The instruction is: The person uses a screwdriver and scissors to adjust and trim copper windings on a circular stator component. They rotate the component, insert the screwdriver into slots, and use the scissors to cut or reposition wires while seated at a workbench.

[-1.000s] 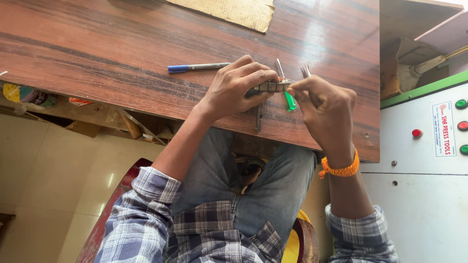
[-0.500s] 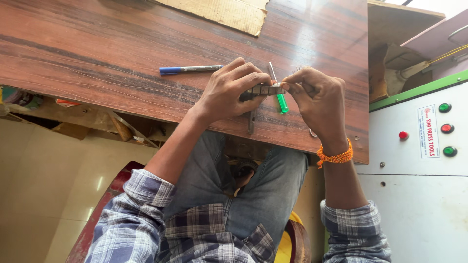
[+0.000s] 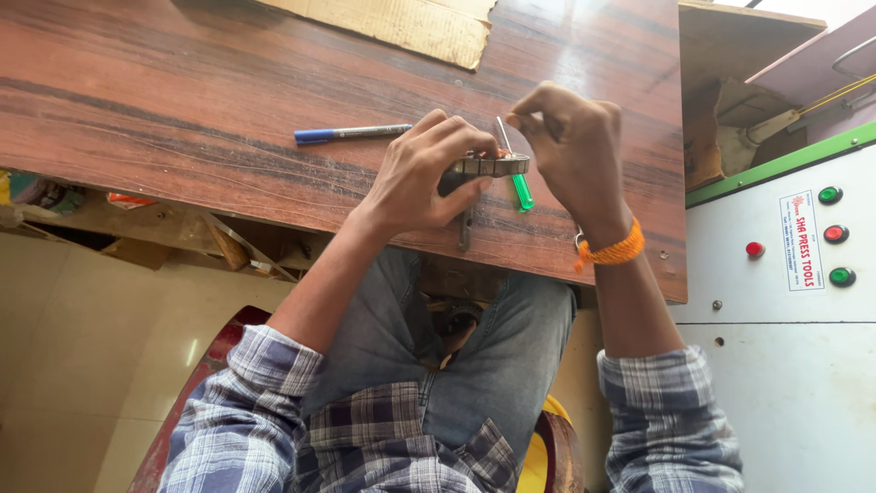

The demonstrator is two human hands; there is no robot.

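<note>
A: Left hand [image 3: 424, 173] is clamped round the metal part [image 3: 493, 166], pinning it at the near edge of the table [image 3: 182, 100].

B: And the right hand [image 3: 570, 141] pinches something small above the screwdriver [image 3: 521, 190]; I can't tell what.

A: Best, I'd say, to keep that part flat and steady, wrist low.

B: Pen [image 3: 351, 133] lies clear, left of the work.
</note>
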